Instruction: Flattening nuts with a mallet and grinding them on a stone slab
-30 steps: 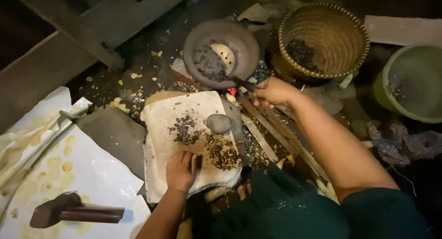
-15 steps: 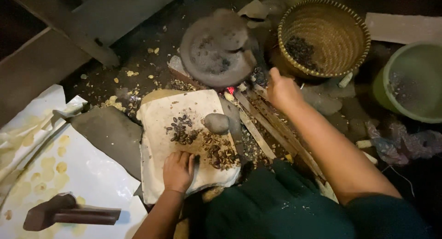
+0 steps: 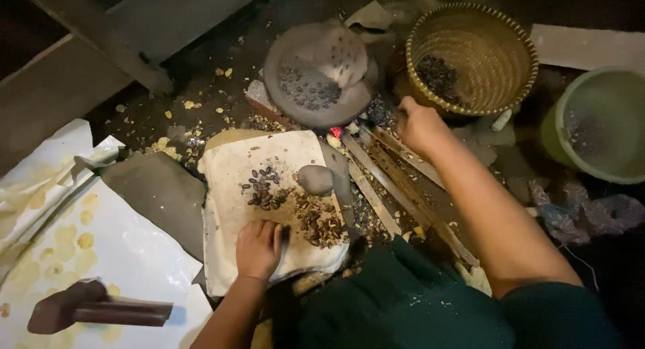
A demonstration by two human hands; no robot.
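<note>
My left hand (image 3: 258,248) rests fingers-down on a white cloth-covered slab (image 3: 228,208), beside piles of dark seeds (image 3: 263,188) and cracked shells (image 3: 321,223). A smooth grey stone (image 3: 316,180) lies on the cloth above the shells. My right hand (image 3: 418,124) reaches forward, fingers curled near long wooden sticks (image 3: 396,181) beside a small glowing ember (image 3: 334,131). What it grips is hidden. Ahead sits a dark round pan (image 3: 316,73) holding seeds.
A woven basket (image 3: 517,60) with dark seeds stands at the upper right, a green bucket (image 3: 557,134) beside it. White plastic sheeting (image 3: 121,255) with a dark hammer-like tool (image 3: 94,310) lies at the left. Wooden beams (image 3: 101,47) run along the upper left. Scraps litter the ground.
My right hand has drawn back from the pan's edge toward the sticks near the basket. The pan has tilted and shifted. My left hand stays on the cloth.
</note>
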